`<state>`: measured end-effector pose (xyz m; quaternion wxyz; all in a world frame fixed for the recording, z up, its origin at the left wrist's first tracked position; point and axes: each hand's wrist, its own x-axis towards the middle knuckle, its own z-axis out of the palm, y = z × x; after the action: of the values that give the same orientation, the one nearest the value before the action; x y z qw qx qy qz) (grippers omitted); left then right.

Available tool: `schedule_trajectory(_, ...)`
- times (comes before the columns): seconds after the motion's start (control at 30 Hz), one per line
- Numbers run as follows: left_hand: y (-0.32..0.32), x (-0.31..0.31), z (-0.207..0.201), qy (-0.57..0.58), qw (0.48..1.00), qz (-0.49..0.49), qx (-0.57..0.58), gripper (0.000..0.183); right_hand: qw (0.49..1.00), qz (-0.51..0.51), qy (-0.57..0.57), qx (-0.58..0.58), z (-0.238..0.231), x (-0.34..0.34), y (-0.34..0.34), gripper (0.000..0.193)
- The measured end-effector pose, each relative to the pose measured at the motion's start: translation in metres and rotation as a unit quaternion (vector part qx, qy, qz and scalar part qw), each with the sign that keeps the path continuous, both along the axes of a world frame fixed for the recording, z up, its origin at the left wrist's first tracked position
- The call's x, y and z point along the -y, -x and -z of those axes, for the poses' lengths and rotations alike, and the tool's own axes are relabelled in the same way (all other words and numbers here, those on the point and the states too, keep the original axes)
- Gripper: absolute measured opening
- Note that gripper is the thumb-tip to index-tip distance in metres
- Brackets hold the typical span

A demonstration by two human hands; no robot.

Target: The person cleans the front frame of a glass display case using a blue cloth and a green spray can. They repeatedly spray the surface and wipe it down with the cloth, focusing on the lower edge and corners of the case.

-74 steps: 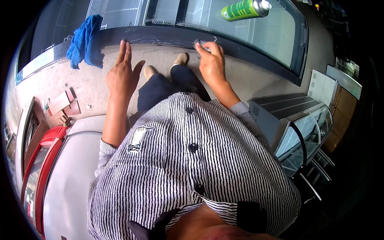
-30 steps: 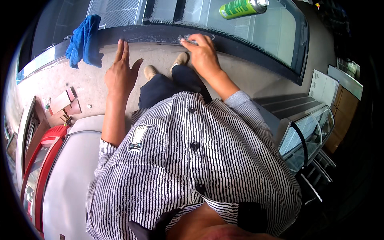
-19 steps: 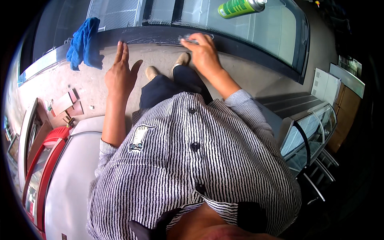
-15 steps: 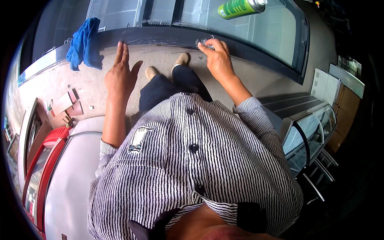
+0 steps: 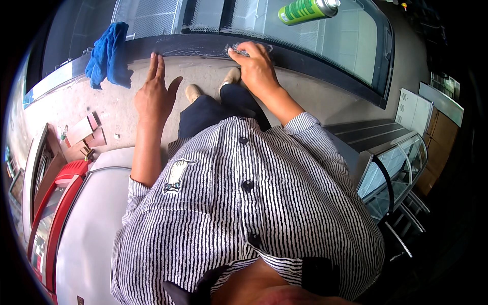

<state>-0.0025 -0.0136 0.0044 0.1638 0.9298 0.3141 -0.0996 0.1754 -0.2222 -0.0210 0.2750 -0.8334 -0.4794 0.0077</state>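
My right hand (image 5: pixel 258 71) is closed on a silvery steel wool scrubber (image 5: pixel 232 50), mostly hidden under the fingers. It presses the scrubber on the dark front frame (image 5: pixel 315 66) of a glass-topped cabinet. Whitish wet foam streaks the frame between my hands. My left hand (image 5: pixel 152 96) holds nothing; its fingers are stretched out and the fingertips rest at the frame's near edge. A crumpled blue cloth (image 5: pixel 108 58) hangs over that edge to the left of it. On the glass, at the far right, lies a green spray can (image 5: pixel 307 11) with a silver top.
My shoes (image 5: pixel 231 76) stand on the concrete floor just below the frame. Behind on the left are a white-topped cabinet (image 5: pixel 96 213) and a red-framed one (image 5: pixel 66 175). A curved-glass display case (image 5: pixel 396 168) stands on the right, near brown cardboard (image 5: pixel 437 142).
My right hand has slid left along the frame with the scrubber, closer to my left hand. The left hand has stayed nearly in place.
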Motion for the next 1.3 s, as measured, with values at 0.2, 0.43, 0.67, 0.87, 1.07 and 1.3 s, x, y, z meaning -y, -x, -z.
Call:
schedule_trajectory(0.2,0.004,0.0,-0.002,-0.002,1.0,-0.005,0.001,0.073,0.998,0.036,0.055,0.007,-0.006,0.043,-0.021,0.036)
schedule_trajectory(0.43,0.001,-0.002,0.002,-0.005,1.0,0.004,0.003,0.073,0.999,0.022,-0.026,0.001,0.009,-0.009,-0.01,0.036)
schedule_trajectory(0.67,-0.003,0.001,-0.005,0.01,1.0,-0.004,-0.011,0.072,0.996,0.077,-0.021,0.036,0.005,0.0,-0.01,0.036)
schedule_trajectory(0.87,0.006,-0.003,0.002,-0.005,1.0,0.002,0.009,0.072,0.989,0.141,0.032,0.019,0.002,0.035,-0.021,0.032)
schedule_trajectory(1.07,-0.002,-0.003,-0.002,0.006,1.0,0.009,-0.004,0.073,0.995,0.088,-0.014,0.038,0.006,-0.005,-0.002,0.03)
schedule_trajectory(1.3,0.006,-0.002,-0.001,0.005,1.0,0.006,0.018,0.074,0.995,0.095,-0.007,0.014,0.0,0.009,0.005,0.042)
